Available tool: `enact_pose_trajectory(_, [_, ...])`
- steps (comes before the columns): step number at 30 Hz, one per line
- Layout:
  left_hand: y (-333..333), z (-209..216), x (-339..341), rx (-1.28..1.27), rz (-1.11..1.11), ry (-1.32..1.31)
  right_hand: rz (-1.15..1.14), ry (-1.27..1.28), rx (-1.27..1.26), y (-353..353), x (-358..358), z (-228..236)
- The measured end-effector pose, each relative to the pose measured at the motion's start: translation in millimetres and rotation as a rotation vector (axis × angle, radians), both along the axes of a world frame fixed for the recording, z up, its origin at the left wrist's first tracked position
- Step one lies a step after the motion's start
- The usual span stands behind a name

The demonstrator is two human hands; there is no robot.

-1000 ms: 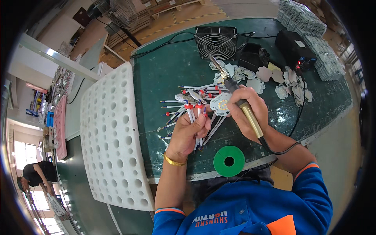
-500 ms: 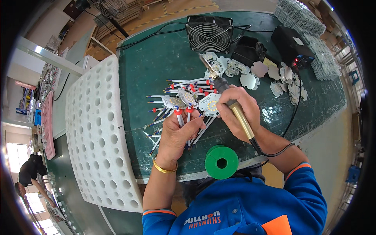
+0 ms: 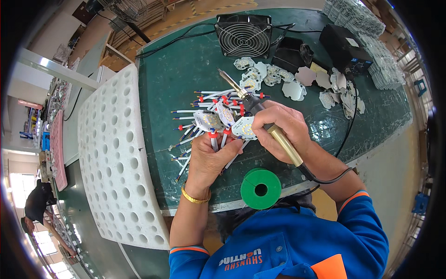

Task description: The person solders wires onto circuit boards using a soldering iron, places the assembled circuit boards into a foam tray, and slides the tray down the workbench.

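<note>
My left hand (image 3: pixel 211 156) is closed round white-sleeved wires with red rings (image 3: pixel 226 132). Small LED boards (image 3: pixel 208 120) sit at the wires' upper ends, one of them tilted up on edge. Another octagonal LED board (image 3: pixel 244 128) lies just right of these, beside my right fingers; whether they touch it I cannot tell. My right hand (image 3: pixel 283 132) grips a soldering iron (image 3: pixel 285 145) with a brass-coloured handle, its tip pointing up and left, clear of the boards. Beyond my left hand, a loose pile of similar wires (image 3: pixel 186 132) spreads over the green table.
A green solder spool (image 3: pixel 274 188) stands at the near edge. A white foam sheet with holes (image 3: pixel 111 162) lies left. Behind are a fan (image 3: pixel 244 39), a black soldering station (image 3: pixel 344 49), loose boards (image 3: pixel 293 90) and stacked boards (image 3: pixel 383 65). The iron's cord (image 3: pixel 346 139) runs along the right.
The soldering iron's tip has swung left and slightly down. The boards above my left hand have tilted a little, and the right-hand board has shifted slightly left and down.
</note>
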State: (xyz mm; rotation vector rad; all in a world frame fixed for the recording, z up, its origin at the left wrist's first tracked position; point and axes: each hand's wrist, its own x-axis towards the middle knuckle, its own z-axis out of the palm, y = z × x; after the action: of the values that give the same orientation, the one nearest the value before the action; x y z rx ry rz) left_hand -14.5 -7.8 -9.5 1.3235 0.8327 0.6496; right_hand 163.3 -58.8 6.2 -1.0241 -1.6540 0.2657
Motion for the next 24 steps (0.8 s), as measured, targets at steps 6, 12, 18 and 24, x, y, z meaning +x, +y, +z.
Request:
enact_pose_trajectory(6, [-2.4, 0.7, 1.6, 0.021, 0.033, -0.075, 0.009, 0.049, -0.035, 1.9, -1.4, -1.5])
enact_pose_trajectory(12, [-2.2, 1.0, 0.6, 0.016, 0.036, -0.019, -0.002, 0.069, -0.047, 1.5, -1.3, -1.9])
enact_pose_trajectory(18, [-2.7, 3.1, 1.0, 0.016, 0.026, -0.022, -0.027, 0.055, -0.036, -0.2, -1.9, -2.0])
enact_pose_trajectory(24, [-2.1, 2.6, 0.0, 0.004, 0.02, -0.036, -0.038, 0.065, -0.033, 0.0, -1.5, -5.1])
